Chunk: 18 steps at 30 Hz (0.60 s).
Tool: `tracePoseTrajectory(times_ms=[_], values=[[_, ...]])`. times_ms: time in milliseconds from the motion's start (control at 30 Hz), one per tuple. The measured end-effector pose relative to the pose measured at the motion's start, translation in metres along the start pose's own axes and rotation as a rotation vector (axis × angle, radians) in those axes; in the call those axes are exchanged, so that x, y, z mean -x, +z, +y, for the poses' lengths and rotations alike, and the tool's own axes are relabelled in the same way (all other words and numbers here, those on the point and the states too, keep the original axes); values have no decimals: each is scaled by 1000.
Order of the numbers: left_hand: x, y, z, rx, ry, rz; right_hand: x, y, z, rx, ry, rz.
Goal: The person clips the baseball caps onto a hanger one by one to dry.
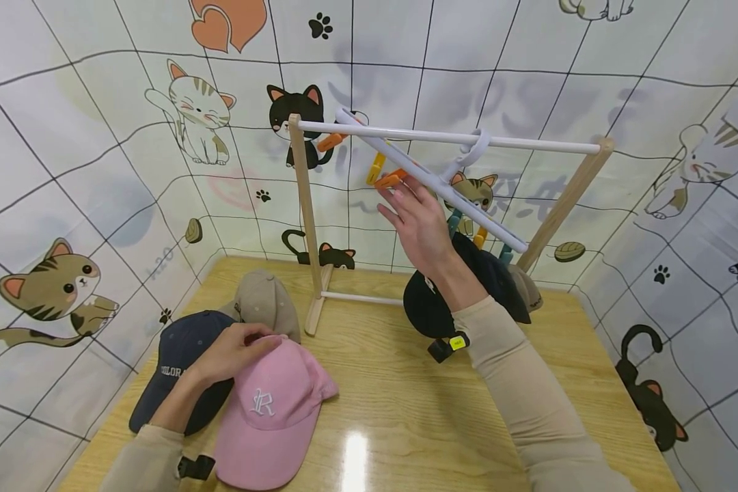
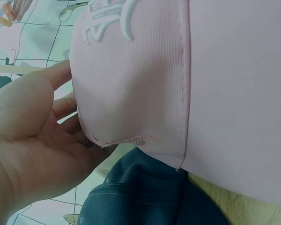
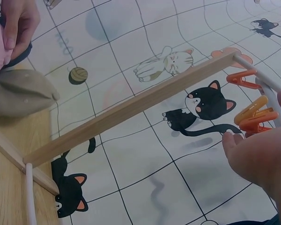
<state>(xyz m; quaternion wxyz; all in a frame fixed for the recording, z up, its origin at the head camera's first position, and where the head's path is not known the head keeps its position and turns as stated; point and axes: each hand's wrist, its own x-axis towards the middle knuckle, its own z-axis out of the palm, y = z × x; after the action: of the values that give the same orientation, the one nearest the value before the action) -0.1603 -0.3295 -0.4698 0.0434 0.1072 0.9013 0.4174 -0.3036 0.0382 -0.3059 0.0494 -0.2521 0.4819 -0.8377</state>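
My left hand (image 1: 236, 352) pinches the crown of a pink cap (image 1: 283, 389) with a white embroidered letter; its fingers curl behind the fabric in the left wrist view. Beside and behind this cap lie a navy cap (image 1: 187, 355) and a beige cap (image 1: 267, 301). Raised at the rack, my right hand (image 1: 424, 222) has its fingers loosely extended by an orange clip (image 1: 390, 179) on a tilted white clip hanger (image 1: 430, 179). A black cap (image 1: 424, 304) and other dark and beige caps hang below the hanger's lower right end, partly hidden by my right forearm.
A wooden-legged rack (image 1: 307, 205) with a white top bar (image 1: 393, 132) stands at the back of the wooden table (image 1: 369, 396). The hanger hooks over that bar. Another orange clip (image 1: 331, 141) and a yellow clip (image 1: 375, 168) hang at its raised left end. Cat-print sheeting surrounds the table.
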Motion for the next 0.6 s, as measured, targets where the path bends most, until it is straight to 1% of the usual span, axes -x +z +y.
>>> tracePoseTrajectory(times_ms=[167,400,600], values=[[0,-1,4,56,21,-2,-3,2,1,-8,-29,29],[-1,-1,11,83,14,-15,-7,6,4,-27,-47,100],[-2,0,15,105,21,-31,-10,8,9,-24,-65,162]])
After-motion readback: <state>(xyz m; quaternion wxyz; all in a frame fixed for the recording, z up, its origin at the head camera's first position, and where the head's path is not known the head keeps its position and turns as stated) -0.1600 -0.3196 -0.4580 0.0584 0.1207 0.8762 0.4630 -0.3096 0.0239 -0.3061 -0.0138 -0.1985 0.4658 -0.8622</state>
